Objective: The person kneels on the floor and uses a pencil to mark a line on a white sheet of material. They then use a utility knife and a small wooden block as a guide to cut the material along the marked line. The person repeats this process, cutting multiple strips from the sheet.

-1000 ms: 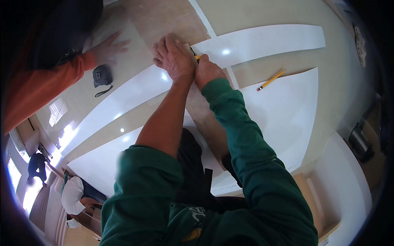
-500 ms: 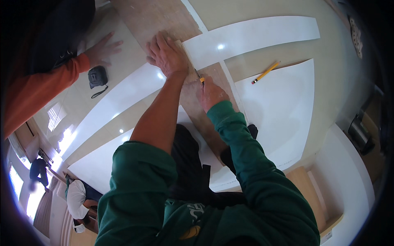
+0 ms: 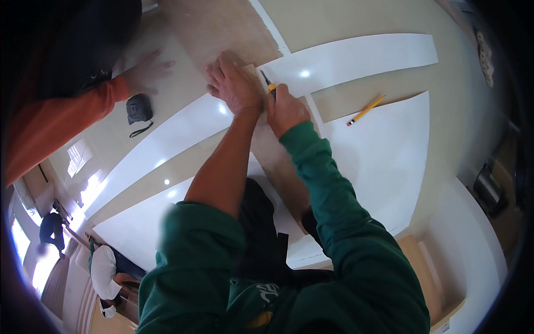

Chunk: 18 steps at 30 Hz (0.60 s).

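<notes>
My right hand (image 3: 289,111) is closed around a knife (image 3: 271,88) with a yellow and dark handle and a thin blade. The blade's tip points away from me, onto a long white sheet strip (image 3: 361,58), beside the edge of a narrow wooden straightedge (image 3: 256,78). Flat across that straightedge lies my left hand (image 3: 238,89), its fingers spread and partly blurred. Underneath, a brown board (image 3: 281,158) runs from my knees to the far side. The blade's contact with the sheet is too small to tell.
A yellow pencil (image 3: 365,110) lies on a large white sheet (image 3: 378,161) at right. On the left, a dark tape measure (image 3: 139,108) sits by a co-worker's hand (image 3: 147,72) with an orange sleeve. Another person in white (image 3: 104,273) is at lower left.
My right hand has slid the knife away from me along the straightedge. My left hand stays pressed on it. The whole view has shifted slightly.
</notes>
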{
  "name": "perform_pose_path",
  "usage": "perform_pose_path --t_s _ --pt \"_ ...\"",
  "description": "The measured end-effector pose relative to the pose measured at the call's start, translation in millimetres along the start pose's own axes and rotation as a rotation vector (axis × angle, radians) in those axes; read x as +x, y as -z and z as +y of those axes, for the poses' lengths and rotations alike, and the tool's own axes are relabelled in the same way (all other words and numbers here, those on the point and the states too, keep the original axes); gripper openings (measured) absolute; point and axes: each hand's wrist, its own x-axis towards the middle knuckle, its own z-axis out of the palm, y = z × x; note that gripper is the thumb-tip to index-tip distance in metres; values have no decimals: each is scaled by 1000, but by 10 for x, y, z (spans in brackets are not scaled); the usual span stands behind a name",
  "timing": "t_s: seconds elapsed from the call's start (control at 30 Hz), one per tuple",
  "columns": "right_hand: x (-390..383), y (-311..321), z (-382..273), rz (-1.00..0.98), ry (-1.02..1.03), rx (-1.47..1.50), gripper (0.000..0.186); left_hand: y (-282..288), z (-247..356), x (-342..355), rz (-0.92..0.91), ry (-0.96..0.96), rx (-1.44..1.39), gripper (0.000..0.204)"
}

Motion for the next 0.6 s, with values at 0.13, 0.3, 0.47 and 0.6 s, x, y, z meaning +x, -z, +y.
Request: perform_pose_path --t_s 0.13,0.3,0.47,0.6 --pt "166 -47 -43 -66 -27 -27 20 -40 0 -22 -14 -7 -4 43" --pt "198 -60 -84 -102 -52 -27 22 -37 -33 -4 10 -2 -3 43" --pt "229 -63 -64 -106 -54 -37 22 -42 -14 -19 39 -42 8 43" --pt "244 49 -162 -142 -92 -72 20 -32 -13 -24 -14 -43 -12 43"
